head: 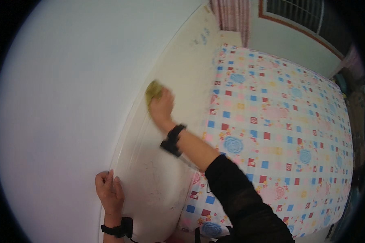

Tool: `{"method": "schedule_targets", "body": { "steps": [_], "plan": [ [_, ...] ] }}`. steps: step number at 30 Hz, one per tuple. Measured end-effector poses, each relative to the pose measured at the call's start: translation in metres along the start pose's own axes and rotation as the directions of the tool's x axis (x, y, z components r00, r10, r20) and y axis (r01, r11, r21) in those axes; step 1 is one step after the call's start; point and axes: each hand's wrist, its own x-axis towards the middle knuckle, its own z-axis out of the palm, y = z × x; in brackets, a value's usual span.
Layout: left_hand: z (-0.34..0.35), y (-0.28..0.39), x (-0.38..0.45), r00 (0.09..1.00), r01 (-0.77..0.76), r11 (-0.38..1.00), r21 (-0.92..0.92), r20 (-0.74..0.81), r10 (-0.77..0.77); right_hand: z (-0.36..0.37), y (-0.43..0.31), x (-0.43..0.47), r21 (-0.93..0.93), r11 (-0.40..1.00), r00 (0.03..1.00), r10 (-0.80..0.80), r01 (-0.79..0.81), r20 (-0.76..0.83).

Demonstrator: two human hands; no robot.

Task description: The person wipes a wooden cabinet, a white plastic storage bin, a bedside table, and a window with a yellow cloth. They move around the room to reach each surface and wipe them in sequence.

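Observation:
A yellow-green cloth (153,90) is in my right hand (162,106), pressed against the upper part of a cream-coloured headboard (188,79). The hand and cloth look slightly blurred. Lower down at the left, my left hand (110,191) rests at the headboard's top edge, beside the white wall, with its fingers partly curled; nothing is seen in it. Both wrists wear black straps with small devices. Blue patterns mark the headboard's far end, and faint dark lines show on its nearer part.
A bed with a checked and flowered sheet (273,121) adjoins the headboard on the right. The plain wall (64,106) rises at the left. A pink curtain (234,18) hangs at the far end, near a barred window (298,12). Various items stand beyond the bed's right side.

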Motion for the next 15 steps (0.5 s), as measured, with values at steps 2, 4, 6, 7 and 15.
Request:
{"method": "schedule_targets", "body": {
  "steps": [2, 4, 6, 7, 15],
  "plan": [
    [0.0, 0.003, 0.001, 0.999, 0.033, 0.999, 0.006, 0.015, -0.033, 0.001, 0.009, 0.05, -0.063, 0.996, 0.997, 0.072, -0.069, 0.035],
    [0.0, 0.005, 0.001, 0.998, 0.049, 0.998, 0.034, 0.028, -0.05, -0.001, 0.016, 0.1, -0.093, 0.981, 0.981, 0.177, -0.169, 0.083],
    [-0.001, 0.006, 0.002, 0.998, 0.054, 0.998, 0.035, 0.033, -0.055, -0.003, 0.019, 0.14, -0.113, 0.966, 0.961, 0.248, -0.234, 0.125],
    [-0.001, 0.006, 0.003, 0.998, 0.047, 0.999, 0.021, 0.029, -0.048, -0.003, 0.021, 0.152, -0.13, 0.957, 0.946, 0.279, -0.26, 0.162],
    [-0.003, 0.007, 0.006, 1.0, 0.01, 0.999, 0.051, 0.028, -0.012, -0.001, 0.017, 0.11, -0.084, 0.953, 0.954, 0.296, -0.292, 0.044]
  ]
}}
